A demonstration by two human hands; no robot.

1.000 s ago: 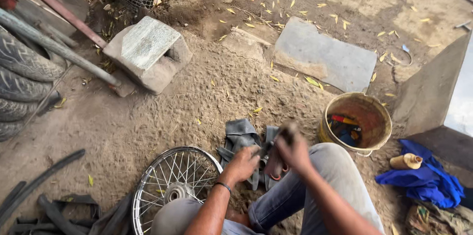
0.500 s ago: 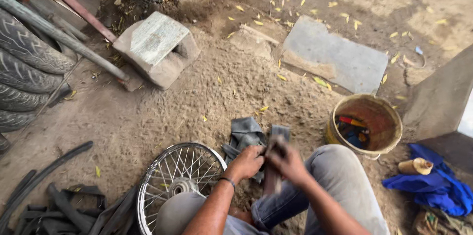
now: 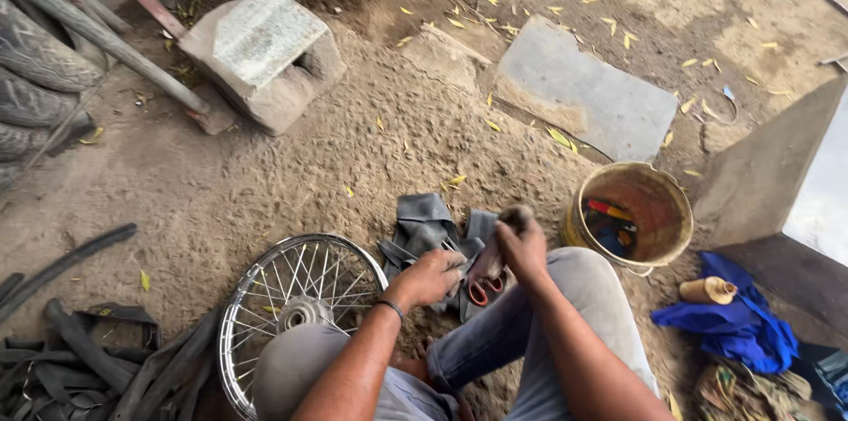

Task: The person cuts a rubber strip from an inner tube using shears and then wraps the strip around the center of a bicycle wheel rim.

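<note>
My left hand point(image 3: 432, 278) grips a fold of grey rubber inner tube point(image 3: 422, 225) that lies on the sandy ground in front of my knees. My right hand point(image 3: 521, 240) is closed around another part of the same tube, held up just right of the left hand. Scissors with red handles point(image 3: 485, 286) lie below and between the two hands, beside my right knee. A spoked wheel rim point(image 3: 296, 302) lies flat on the ground to the left of my left hand.
A yellow bucket point(image 3: 666, 235) with tools inside stands right of my hands. Blue cloth point(image 3: 729, 324) and a spool point(image 3: 707, 289) lie further right. A concrete block point(image 3: 263, 54), a flat slab point(image 3: 585, 94), stacked tyres point(image 3: 40, 76) and black rubber strips point(image 3: 71, 359) surround the spot.
The right hand has come down from a raised position toward the left hand, and both now hold the tube close together. The view has shifted slightly.
</note>
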